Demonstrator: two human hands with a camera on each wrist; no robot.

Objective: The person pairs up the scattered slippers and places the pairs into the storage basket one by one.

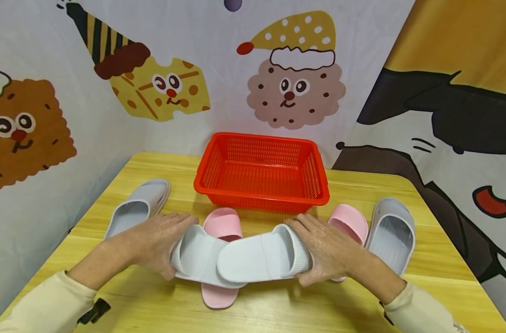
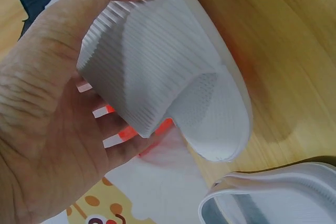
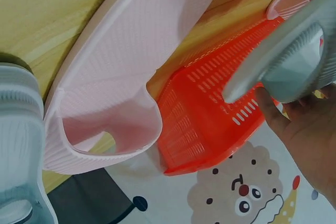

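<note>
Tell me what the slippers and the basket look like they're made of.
White slippers, held one in each hand: probably soft foam or rubber, matte, with fine ribbing on the strap and a dotted footbed. Pink slipper: seemingly the same matte, ribbed material. Basket: likely rigid moulded plastic, slightly glossy red, walls and floor perforated with slots.

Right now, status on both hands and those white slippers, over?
Left hand grips one white slipper; right hand grips the other white slipper, toes overlapping above a pink slipper. Red basket behind, empty. Nothing in the way.
</note>
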